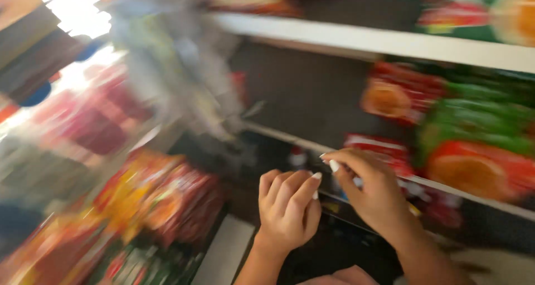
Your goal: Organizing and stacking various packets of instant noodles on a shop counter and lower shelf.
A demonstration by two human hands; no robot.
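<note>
1. Two hands, lower centre: left hand and right hand.
2. Two white shelves, upper and middle right.
3. About five red and green packets at right; blur prevents an exact count.

Both arms are bare, no sleeves showing up to the frame edge; no watch, rings or bracelets that I can make out, though it's all pretty blurry; left hand and right hand both have longish nails painted white or very pale; slim fingers.
</note>
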